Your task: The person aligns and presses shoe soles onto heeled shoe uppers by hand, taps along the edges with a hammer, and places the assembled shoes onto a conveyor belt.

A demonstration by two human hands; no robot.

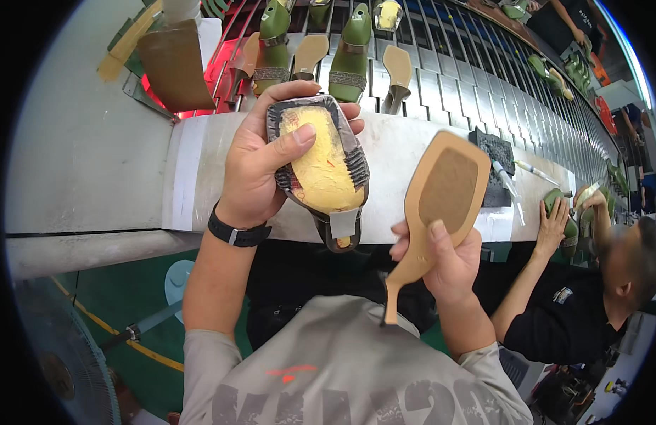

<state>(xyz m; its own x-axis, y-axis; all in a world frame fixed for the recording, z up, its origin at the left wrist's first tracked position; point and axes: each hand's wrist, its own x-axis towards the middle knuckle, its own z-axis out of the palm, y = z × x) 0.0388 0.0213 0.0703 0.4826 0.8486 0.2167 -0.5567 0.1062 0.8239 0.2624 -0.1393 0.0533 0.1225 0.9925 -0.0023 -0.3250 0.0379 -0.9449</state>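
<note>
My left hand (260, 149) is closed around a lasted shoe upper (324, 159), its underside facing up. A yellowish bottom shows inside a dark, pleated edge, and my thumb presses on it. The narrow heel end points toward me. In my right hand (452, 262) is a tan shoe sole (447, 188) with a brown textured patch on its forepart. Thumb and fingers grip it near the waist, and its heel end hangs down toward my shirt. Sole and upper are apart, both held above the pale bench (384, 177).
Beyond the bench, a metal roller conveyor (448, 71) carries green shoe lasts (350, 53) with straps and several tan soles (397, 67). A black pad (494, 170) and a brush (508, 184) lie at right. Farther right, a co-worker (583, 304) handles a green last. A fan (65, 354) stands lower left.
</note>
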